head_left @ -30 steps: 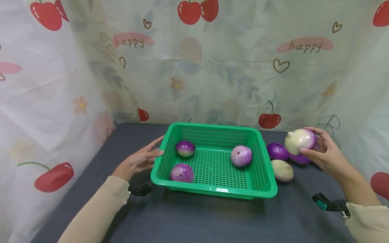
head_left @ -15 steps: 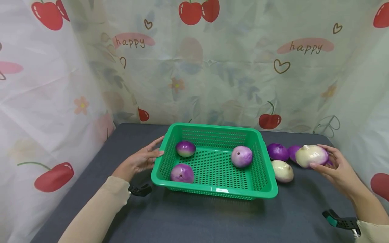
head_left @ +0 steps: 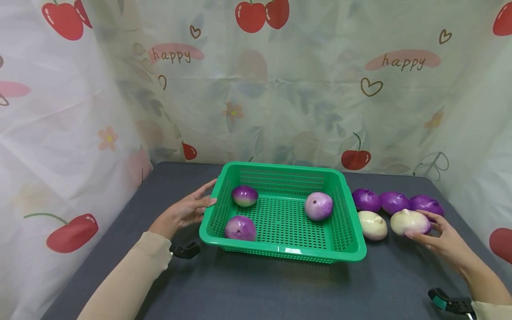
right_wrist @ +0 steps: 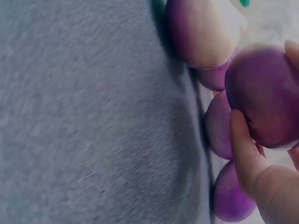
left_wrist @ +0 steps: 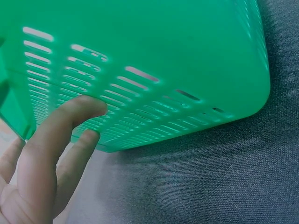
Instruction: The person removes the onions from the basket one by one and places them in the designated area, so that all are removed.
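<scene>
So there's a dark grey, cloth-covered desk [head_left: 256,293] with a rectangular green plastic basket [head_left: 320,254], slotted sides and all, close to its far edge. Left hand [head_left: 182,213] is at the basket's left side, fingers spread and loosely bent, thumb touching the rim; up close from the left wrist you can see fingertips against the slotted outer wall. Nothing picked up on that side.

Right hand [head_left: 444,235] has a round, glossy white-and-purple onion [head_left: 408,222] pinched between thumb and fingers, out toward the desk's right edge. Can't tell if that one is actually resting on the cloth.

Just left of it, right beside the basket's right side, there's a smooth, pale cream onion [head_left: 373,226] on the desk. Behind those two, three shiny deep purple onions sit in a row stretching toward the far right corner: the left one [head_left: 366,200] is next to the basket, then the middle one [head_left: 394,202], then the right one [head_left: 426,204].

Inside the basket are three more: a purple onion fading to pale underneath [head_left: 245,196] by the far left corner, a round pinkish-purple onion [head_left: 240,228] in the near left corner, and a light purple striped onion [head_left: 318,206] with a dark spot over by the right wall.
</scene>
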Tool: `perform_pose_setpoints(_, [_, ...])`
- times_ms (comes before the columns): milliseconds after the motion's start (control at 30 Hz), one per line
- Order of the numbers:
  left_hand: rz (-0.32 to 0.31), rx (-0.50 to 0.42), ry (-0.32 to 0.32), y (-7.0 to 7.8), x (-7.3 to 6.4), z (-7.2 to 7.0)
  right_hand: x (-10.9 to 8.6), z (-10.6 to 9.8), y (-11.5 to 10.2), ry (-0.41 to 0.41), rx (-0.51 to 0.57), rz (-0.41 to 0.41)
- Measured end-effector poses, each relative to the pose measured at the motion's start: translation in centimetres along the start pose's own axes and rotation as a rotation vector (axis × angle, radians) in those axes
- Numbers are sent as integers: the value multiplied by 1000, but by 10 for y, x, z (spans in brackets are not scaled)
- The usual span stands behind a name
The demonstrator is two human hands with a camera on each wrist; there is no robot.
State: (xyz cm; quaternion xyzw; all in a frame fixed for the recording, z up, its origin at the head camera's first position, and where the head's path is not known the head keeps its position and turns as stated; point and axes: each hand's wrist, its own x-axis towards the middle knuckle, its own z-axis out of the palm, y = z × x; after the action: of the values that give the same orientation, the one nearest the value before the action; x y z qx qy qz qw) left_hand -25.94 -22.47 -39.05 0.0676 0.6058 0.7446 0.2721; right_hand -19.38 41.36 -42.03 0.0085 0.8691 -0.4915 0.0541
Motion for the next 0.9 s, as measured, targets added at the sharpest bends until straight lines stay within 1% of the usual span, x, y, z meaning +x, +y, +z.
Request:
perform_pose_setpoints(167, [-2,6,3,0,0,0,1,2,4,8,-31,28])
perform_pose_setpoints(333, [-3,13,1,-1,1,-1,3,4,8,40,-88,20])
perform_pose_setpoints(467, [-6,13,0,-1,1,-1,6,5,9,21,-124,26])
perform_pose_setpoints(567, [-7,11,2,0,1,-1,8,3,9,-23,-121,47])
perform_pose_setpoints(667, [-9,6,6,0,1,-1,10,2,9,-44,-120,59])
perform_pose_setpoints(900, [-8,4,8,0,1,0,12,2,9,-72,-151,90])
